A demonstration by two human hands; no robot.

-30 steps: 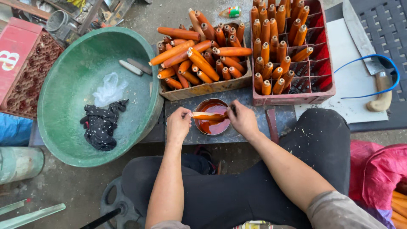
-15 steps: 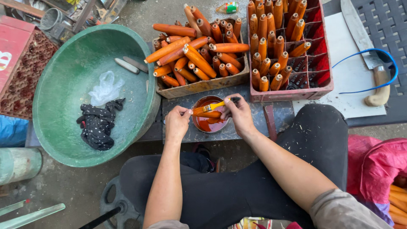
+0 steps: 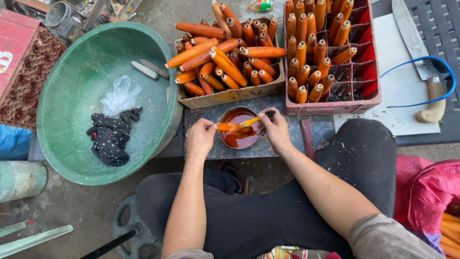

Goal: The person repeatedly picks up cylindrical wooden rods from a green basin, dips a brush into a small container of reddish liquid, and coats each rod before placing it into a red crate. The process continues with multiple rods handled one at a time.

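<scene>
My left hand [image 3: 200, 138] pinches one end of an orange-painted stick [image 3: 229, 127] and holds it level over a small round bowl of orange-red paint [image 3: 239, 140]. My right hand [image 3: 276, 130] grips a small paintbrush [image 3: 255, 119] whose tip rests on the stick above the bowl. The bowl sits on a grey slab [image 3: 282, 144] in front of my knees. Just beyond it a wooden box [image 3: 225, 94] holds several loose orange sticks, and a red divided crate [image 3: 335, 103] holds several more standing upright.
A big green basin [image 3: 72, 139] at the left holds a dark cloth [image 3: 111, 138], a clear plastic bag [image 3: 120, 94] and two pale sticks. A knife [image 3: 421, 62] and a blue wire loop lie on a white board at the right. A pink bag [image 3: 426, 192] sits by my right knee.
The stick has stayed over the bowl while the brush has shifted along it; my right hand has turned slightly. The view has drifted a little.
</scene>
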